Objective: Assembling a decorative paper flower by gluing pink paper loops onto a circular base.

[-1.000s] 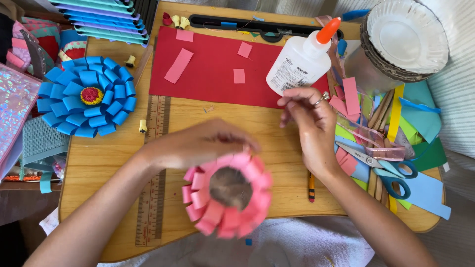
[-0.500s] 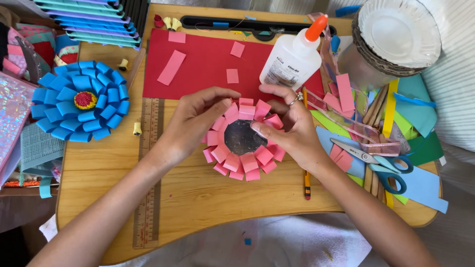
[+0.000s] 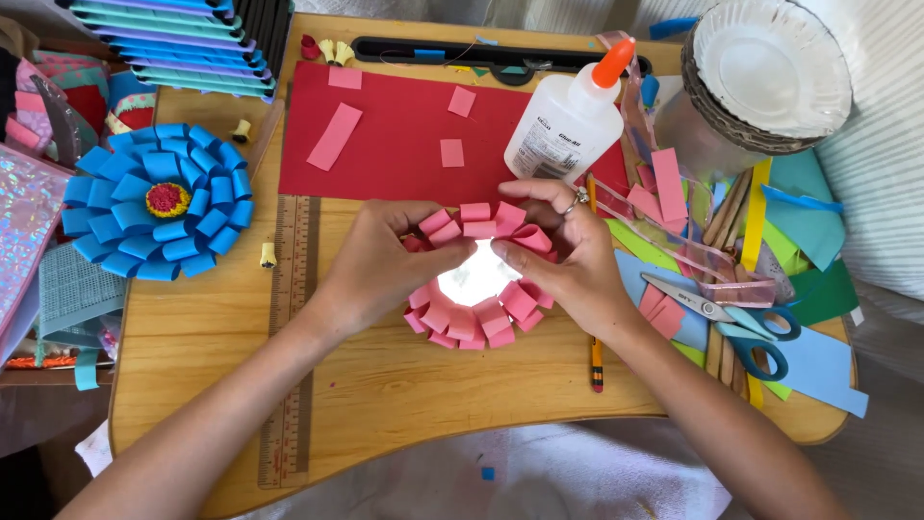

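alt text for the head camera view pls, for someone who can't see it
Two bare hands, left hand and right hand, hold a pink looped-paper flower over a wooden table. A finished blue looped-paper flower lies to the left; a white glue bottle rests on a red paper sheet behind, with blue-handled scissors to the right.

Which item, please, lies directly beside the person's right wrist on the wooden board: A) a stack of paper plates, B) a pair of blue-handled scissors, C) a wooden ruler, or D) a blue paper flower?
B: the blue-handled scissors lie just to the outer side of the right hand, on the paper scraps.
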